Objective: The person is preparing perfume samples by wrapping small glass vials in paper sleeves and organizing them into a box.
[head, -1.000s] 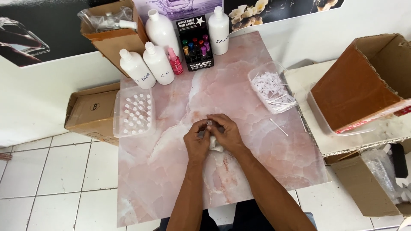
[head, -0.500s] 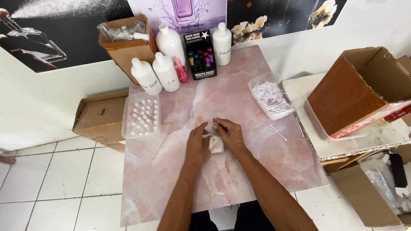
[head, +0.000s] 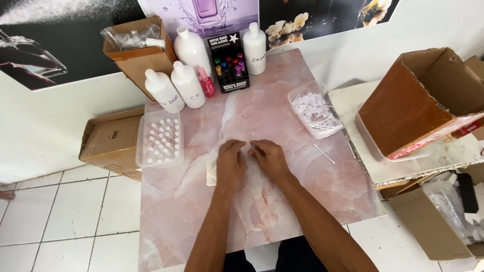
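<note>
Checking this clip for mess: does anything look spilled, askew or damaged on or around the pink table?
One thin white stick lies loose on the pink table, outside the clear tray holding the rest. The brown box at right lies tipped on its side, edges ragged. Nothing looks spilled.

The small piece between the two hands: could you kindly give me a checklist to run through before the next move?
1. Both hands meet over the pink marble table: ok.
2. Left hand rests on the white cloth: ok.
3. Right hand fingers pinch a tiny piece: cannot tell what it is.
4. Tray of small vials sits to the left: ok.
5. Loose white stick lies apart from the hands: ok.
</note>
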